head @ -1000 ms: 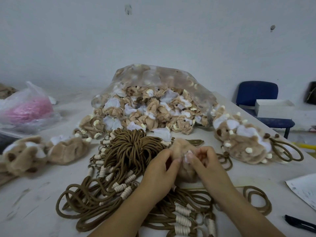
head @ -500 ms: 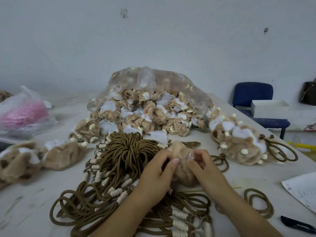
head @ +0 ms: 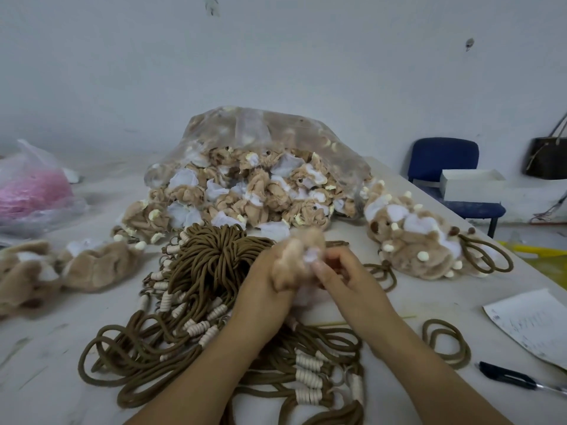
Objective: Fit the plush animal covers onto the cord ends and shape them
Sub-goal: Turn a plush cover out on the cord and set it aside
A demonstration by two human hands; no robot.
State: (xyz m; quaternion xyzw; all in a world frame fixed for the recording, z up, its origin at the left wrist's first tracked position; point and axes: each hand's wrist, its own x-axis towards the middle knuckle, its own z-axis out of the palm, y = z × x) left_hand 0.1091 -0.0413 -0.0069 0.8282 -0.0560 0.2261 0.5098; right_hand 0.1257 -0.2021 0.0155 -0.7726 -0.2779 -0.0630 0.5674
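Observation:
A tan plush cover (head: 299, 256), blurred by motion, is held above the table between both hands. My left hand (head: 265, 285) grips its left side. My right hand (head: 340, 276) pinches its white lining at the right. Under the hands lies a heap of brown cords (head: 211, 271) with cream wound ends. A clear bag of plush covers (head: 260, 185) lies open behind it. Fitted plush animals (head: 417, 237) with cord loops sit at the right. Whether a cord end is inside the held cover is hidden.
More plush pieces (head: 70, 265) lie at the left, near a bag of pink material (head: 33, 191). A paper sheet (head: 534, 326), a black pen (head: 509, 378) and a loose cord loop (head: 446, 342) lie at the right. A blue chair (head: 445, 167) stands beyond the table edge.
Both hands have lifted the plush cover off the table and worked it; it now sits higher and is blurred. The camera view shifted slightly.

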